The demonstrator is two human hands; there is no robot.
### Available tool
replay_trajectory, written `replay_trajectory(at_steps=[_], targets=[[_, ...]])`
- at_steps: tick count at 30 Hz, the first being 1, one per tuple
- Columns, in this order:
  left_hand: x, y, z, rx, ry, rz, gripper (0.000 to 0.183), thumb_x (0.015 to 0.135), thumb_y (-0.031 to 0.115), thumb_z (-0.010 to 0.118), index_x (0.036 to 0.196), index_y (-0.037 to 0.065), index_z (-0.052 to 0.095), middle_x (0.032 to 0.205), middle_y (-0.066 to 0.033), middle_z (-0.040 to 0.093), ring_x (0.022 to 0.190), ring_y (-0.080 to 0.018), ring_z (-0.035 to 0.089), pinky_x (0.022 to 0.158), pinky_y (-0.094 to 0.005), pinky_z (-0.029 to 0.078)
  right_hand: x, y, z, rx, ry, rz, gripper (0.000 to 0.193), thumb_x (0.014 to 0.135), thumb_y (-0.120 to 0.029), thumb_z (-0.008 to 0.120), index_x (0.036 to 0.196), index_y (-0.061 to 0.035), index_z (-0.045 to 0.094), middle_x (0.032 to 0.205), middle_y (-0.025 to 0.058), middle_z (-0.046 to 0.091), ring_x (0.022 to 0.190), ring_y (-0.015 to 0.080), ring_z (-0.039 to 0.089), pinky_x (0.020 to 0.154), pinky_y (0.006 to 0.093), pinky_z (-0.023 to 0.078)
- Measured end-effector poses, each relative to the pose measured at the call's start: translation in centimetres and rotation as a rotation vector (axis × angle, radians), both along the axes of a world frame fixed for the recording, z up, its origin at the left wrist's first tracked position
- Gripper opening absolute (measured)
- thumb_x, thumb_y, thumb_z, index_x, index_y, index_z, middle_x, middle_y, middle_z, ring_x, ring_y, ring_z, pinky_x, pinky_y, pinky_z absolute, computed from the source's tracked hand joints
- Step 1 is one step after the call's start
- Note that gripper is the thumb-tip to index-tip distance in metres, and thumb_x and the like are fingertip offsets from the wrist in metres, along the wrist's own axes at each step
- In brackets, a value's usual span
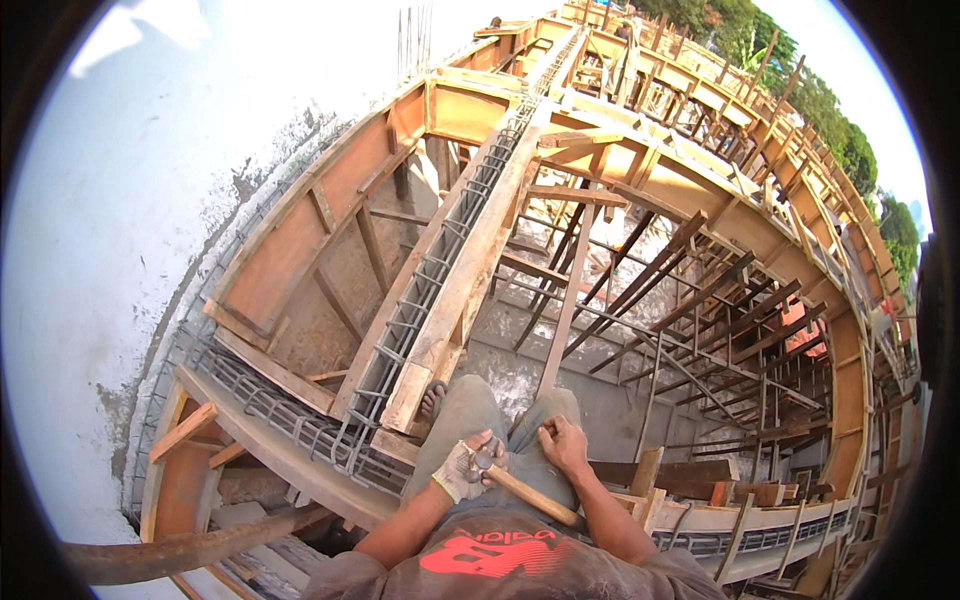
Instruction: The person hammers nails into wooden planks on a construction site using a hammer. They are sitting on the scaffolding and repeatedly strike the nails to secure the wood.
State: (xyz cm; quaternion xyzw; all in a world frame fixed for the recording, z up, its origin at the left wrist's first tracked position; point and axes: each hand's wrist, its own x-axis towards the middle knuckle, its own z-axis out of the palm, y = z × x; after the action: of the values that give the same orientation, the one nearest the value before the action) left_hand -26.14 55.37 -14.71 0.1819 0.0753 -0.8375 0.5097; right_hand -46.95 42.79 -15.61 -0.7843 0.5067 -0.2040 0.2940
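My left hand [466,468], in a pale work glove with bare fingertips, is closed around a hammer [535,497] close to its metal head. The wooden handle slants down to the right across my lap. My right hand [564,444] is bare and rests by my right knee, its fingers curled in; whatever may be in them is hidden. I sit with my knees [470,405] bent, right beside the near end of a wooden beam form [418,375]. A long cage of steel bars [440,260] lies inside this form and runs away from me.
A white wall [110,260] rises on the left. Plywood form panels [290,255] frame openings, with thin props [655,385] standing far below. Another rebar cage [265,400] crosses at the near left, above a round pole [190,553]. Trees [840,130] stand beyond the forms.
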Motion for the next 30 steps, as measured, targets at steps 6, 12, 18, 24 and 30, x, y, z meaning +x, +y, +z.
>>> replay_trajectory(at_steps=[6,12,18,24,30], targets=[[-0.1,-0.4,-1.1,0.062,0.062,-0.022,0.040,0.095,0.046,0.061,0.088,0.007,0.063,0.075,-0.0042,0.059,0.062,-0.0154,0.055,0.042,-0.0272,0.038,0.6,-0.2,-0.2,-0.047,0.037,-0.044,0.013,0.080,-0.017,0.070,0.085,-0.0056,0.068,0.071,0.0128,0.067,0.063,0.0283,0.065,0.063,0.0394,0.052],[-0.1,-0.6,-1.1,0.090,0.049,-0.062,0.038,0.098,0.048,0.055,0.085,0.012,0.061,0.074,-0.0003,0.056,0.060,-0.0118,0.050,0.042,-0.0258,0.037,0.9,-0.4,0.0,-0.061,0.118,-0.048,0.012,0.078,-0.017,0.070,0.081,-0.0057,0.066,0.067,0.0122,0.064,0.060,0.0283,0.063,0.061,0.0400,0.050],[0.2,-0.3,-3.0,-0.073,0.150,-0.053,0.042,0.102,0.047,0.049,0.087,0.010,0.059,0.078,-0.0013,0.057,0.064,-0.0130,0.053,0.043,-0.0261,0.040,2.4,-0.8,0.7,-0.073,0.200,-0.024,0.010,0.078,-0.015,0.071,0.079,-0.0071,0.065,0.066,0.0113,0.064,0.059,0.0281,0.063,0.059,0.0395,0.050],[0.4,-0.6,-1.6,-0.012,0.174,0.006,0.035,0.101,0.044,0.053,0.084,0.013,0.056,0.068,0.0012,0.053,0.052,-0.0092,0.049,0.037,-0.0218,0.037,3.7,-0.8,0.6,-0.088,0.256,-0.015,0.011,0.078,-0.016,0.071,0.079,-0.0078,0.064,0.064,0.0111,0.062,0.060,0.0301,0.062,0.060,0.0412,0.050],[1.5,0.3,-1.9,-0.061,0.189,-0.019,0.035,0.102,0.042,0.053,0.089,0.011,0.059,0.076,-0.0018,0.060,0.059,-0.0097,0.054,0.045,-0.0216,0.042,5.2,-0.6,0.5,-0.105,0.287,0.047,0.011,0.078,-0.016,0.070,0.079,-0.0075,0.063,0.064,0.0116,0.062,0.061,0.0313,0.063,0.059,0.0424,0.050]])
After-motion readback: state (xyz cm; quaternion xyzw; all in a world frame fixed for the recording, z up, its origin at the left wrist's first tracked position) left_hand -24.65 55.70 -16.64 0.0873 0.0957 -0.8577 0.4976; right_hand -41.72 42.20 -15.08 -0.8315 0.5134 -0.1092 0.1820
